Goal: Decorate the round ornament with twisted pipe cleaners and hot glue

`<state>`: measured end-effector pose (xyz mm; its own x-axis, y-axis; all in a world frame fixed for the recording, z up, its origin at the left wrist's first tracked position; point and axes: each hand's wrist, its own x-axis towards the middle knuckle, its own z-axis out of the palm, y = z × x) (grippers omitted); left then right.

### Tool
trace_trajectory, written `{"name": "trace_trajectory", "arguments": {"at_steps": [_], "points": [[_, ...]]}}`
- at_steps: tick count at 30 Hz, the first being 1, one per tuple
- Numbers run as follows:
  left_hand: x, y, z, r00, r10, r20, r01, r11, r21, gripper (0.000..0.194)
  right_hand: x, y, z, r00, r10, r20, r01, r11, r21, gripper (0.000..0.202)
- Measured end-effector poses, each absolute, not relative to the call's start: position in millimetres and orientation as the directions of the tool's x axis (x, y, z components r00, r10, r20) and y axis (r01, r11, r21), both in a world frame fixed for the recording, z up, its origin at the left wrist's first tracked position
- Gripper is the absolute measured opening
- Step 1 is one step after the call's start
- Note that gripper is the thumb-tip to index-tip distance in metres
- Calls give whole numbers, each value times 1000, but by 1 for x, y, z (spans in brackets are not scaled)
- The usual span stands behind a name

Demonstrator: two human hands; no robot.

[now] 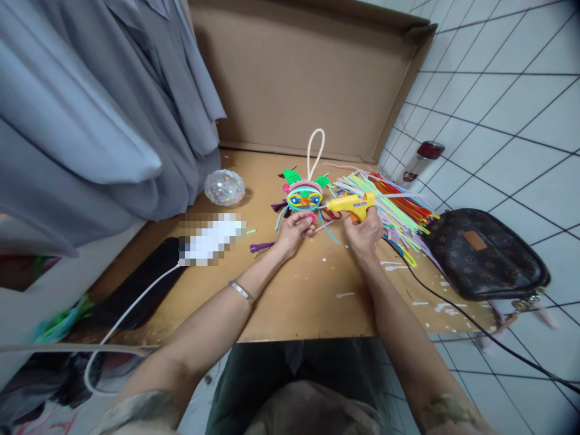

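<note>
My right hand [365, 234] is wrapped round the handle of a yellow hot glue gun [348, 207], with a glue stick poking out of its back. The nozzle points left, close to my left hand [295, 234]. Between the fingertips of that hand is a small pink piece [311, 216]; its exact kind is too small to make out. Just behind stands a colourful lion-head ornament [305, 198] with green ears, blue eyes, dark tassels and a white loop [316, 154] on top. Whether the nozzle touches the pink piece is unclear.
Many coloured pipe cleaners [385, 208] lie right of the ornament, by a brown patterned bag [489, 254]. A clear ball [225, 187] sits left, near a purple tassel [261, 247]. The glue gun's black cord [435, 293] crosses the table's right side. A jar [419, 163] stands by the tiles.
</note>
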<state>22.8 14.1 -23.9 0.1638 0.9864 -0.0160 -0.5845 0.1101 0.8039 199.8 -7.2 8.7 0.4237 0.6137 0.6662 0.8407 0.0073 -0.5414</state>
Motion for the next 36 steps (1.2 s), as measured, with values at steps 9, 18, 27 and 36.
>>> {"name": "trace_trajectory", "arguments": {"at_steps": [9, 18, 27, 36], "points": [[23, 15, -21, 149, 988, -33, -614, 119, 780, 39, 208, -6, 1, 325, 634, 702, 917, -28, -398, 28], [22, 14, -18, 145, 989, -37, -627, 121, 770, 25, 211, -5, -3, 222, 667, 711, 945, 32, -326, 30], [23, 13, -18, 137, 990, -42, -622, 119, 774, 24, 212, -8, 0, 206, 683, 701, 943, 53, -329, 28], [23, 13, -18, 129, 991, -44, -614, 114, 781, 23, 210, -10, 3, 204, 707, 677, 934, 68, -352, 27]]}}
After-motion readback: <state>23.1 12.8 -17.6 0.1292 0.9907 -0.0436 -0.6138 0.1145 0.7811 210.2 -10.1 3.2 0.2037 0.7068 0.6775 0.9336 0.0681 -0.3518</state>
